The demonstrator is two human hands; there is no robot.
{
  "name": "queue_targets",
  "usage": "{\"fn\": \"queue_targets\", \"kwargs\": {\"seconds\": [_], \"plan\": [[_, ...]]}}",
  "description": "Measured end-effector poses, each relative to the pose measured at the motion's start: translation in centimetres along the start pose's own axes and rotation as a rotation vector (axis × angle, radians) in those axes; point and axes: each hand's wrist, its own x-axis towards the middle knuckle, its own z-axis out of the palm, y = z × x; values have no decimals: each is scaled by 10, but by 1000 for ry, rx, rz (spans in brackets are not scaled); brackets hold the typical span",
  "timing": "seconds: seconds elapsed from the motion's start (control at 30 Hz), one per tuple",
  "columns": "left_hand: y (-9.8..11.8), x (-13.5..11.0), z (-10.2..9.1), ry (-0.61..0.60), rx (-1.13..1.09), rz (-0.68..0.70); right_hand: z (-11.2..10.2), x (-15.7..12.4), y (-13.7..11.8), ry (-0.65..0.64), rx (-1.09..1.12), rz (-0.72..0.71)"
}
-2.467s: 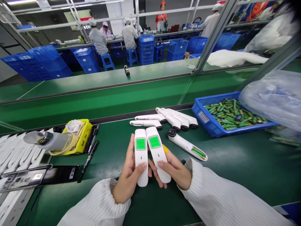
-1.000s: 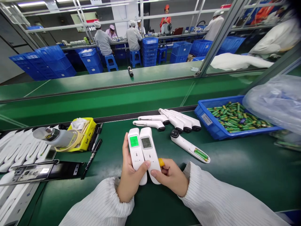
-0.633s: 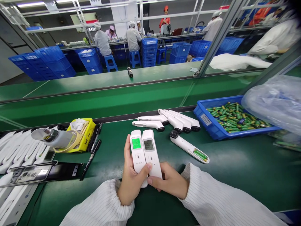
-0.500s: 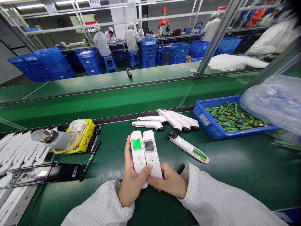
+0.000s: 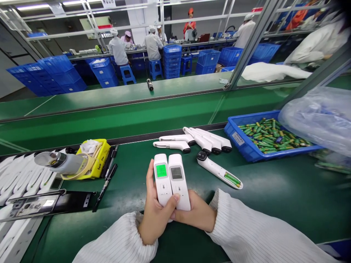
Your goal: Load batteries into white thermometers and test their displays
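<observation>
Two white infrared thermometers are held upright side by side, touching, above the green bench. My left hand [image 5: 155, 221] is closed round the left thermometer [image 5: 163, 190], whose screen is lit green. Its thumb reaches across onto the lower front of the right thermometer [image 5: 177, 182], which has a grey screen with dark marks. My right hand [image 5: 197, 213] grips that one from the right and below. Just beyond lies an open-backed thermometer [image 5: 211, 168] with green batteries showing in its handle. Several more white thermometers [image 5: 210, 140] lie on their sides behind it.
A blue tray [image 5: 241, 144] of loose green batteries stands at the right beside a clear plastic bag [image 5: 315, 117]. At the left are a yellow basket [image 5: 102, 157], a bottle [image 5: 61, 162], pens [image 5: 105, 188], a black clipboard [image 5: 74, 201] and rows of white thermometers [image 5: 16, 175].
The two thermometers have shifted slightly right and down in view and stand a little more upright. Both hands keep their hold, and the left thumb stays on the right thermometer.
</observation>
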Motion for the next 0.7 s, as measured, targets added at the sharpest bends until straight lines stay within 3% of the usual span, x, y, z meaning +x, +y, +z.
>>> {"fn": "queue_targets", "kwargs": {"seconds": [0.17, 0.37, 0.57, 0.7], "plan": [[2, 0, 0, -1, 13, -17, 0, 0, -1, 39, -13, 18], [9, 0, -5, -122, -66, -97, -5, -4, -2, 54, -12, 42], [9, -2, -4, -137, 37, -23, -3, -8, 0, 88, -20, -59], [8, -2, -5, -135, 67, 10, -4, -4, -5, 6, 20, -80]]}}
